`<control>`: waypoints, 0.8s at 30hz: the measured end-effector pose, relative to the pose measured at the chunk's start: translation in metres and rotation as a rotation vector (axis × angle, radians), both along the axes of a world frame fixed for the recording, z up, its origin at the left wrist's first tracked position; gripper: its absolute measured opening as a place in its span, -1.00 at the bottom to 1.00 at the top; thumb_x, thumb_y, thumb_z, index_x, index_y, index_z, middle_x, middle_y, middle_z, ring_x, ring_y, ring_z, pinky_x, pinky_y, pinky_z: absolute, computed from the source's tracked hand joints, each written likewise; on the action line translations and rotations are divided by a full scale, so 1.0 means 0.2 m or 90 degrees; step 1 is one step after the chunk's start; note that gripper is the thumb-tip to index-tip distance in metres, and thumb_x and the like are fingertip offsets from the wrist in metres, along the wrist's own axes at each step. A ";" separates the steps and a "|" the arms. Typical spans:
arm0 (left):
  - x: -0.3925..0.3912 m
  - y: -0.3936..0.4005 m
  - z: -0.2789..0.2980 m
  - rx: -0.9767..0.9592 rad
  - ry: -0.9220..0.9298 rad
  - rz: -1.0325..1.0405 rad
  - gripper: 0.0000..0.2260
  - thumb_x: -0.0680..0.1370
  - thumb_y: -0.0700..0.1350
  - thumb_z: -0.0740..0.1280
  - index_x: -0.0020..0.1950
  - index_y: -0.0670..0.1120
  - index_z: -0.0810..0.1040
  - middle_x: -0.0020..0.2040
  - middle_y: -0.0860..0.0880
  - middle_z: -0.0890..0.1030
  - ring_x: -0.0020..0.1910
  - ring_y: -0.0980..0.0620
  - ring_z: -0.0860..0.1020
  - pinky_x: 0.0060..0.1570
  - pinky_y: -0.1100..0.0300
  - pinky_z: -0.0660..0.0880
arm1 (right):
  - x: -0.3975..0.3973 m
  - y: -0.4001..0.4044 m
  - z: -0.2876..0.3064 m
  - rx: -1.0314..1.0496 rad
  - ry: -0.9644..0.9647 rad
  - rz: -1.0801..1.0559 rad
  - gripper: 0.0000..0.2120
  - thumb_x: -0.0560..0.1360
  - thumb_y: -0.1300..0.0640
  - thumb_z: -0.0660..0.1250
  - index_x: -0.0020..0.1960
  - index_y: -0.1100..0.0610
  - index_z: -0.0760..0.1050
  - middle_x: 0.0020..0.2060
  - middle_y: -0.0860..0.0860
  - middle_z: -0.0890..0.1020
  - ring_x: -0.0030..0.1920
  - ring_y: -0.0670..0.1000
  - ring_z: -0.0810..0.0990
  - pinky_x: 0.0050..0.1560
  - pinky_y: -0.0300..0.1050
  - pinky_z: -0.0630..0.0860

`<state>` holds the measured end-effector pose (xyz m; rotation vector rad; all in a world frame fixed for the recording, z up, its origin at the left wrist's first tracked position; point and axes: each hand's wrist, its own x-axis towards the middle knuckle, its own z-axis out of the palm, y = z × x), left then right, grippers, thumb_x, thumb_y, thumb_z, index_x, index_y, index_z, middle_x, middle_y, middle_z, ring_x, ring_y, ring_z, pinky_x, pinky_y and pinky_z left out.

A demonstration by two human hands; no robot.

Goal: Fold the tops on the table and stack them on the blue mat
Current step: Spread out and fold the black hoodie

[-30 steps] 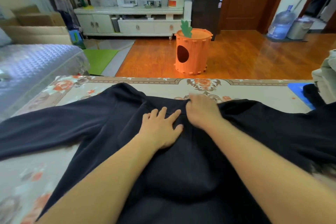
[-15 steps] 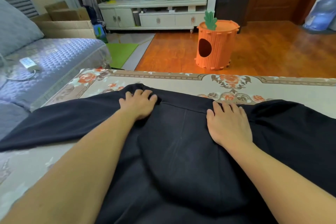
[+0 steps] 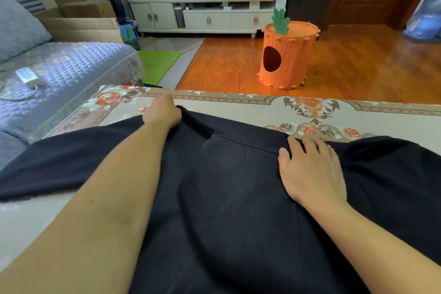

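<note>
Black top (image 3: 226, 198) | my left hand (image 3: 162, 112) slid to 11 o'clock, gripped shoulder | right hand (image 3: 310, 174) pressed flat, fingers spread | smoothed, unfolded

A black top (image 3: 229, 198) lies spread flat on the floral-covered worktop (image 3: 238, 107), its far edge running across from the left grip (image 3: 163, 112) to the right grip (image 3: 310, 172). The cloth is dark, matte and plain, with a faint pale seam line running down its middle, between the two grips. A raised band lies along the far edge, rumpled into a small fold just right of the left grip. One sleeve stretches out flat well to the left of the left grip, reaching the picture's edge. To the right of the right grip the cloth bunches into soft ridges and runs out of view. The near part fills the space below both grips.
</note>
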<state>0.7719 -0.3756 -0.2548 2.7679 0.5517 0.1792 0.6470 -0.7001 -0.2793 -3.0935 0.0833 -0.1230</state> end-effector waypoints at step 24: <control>-0.93 -0.92 -0.09 0.144 0.162 -0.326 -0.45 0.65 0.29 -0.20 0.64 0.24 -0.19 0.67 -0.04 -0.17 0.63 -0.21 -0.19 0.56 -0.24 -0.17 | -0.53 -0.99 0.17 -0.078 0.089 -0.072 -0.46 0.68 -0.14 -0.04 0.62 0.00 0.08 0.61 0.13 0.07 0.59 0.23 0.00 0.56 0.25 -0.09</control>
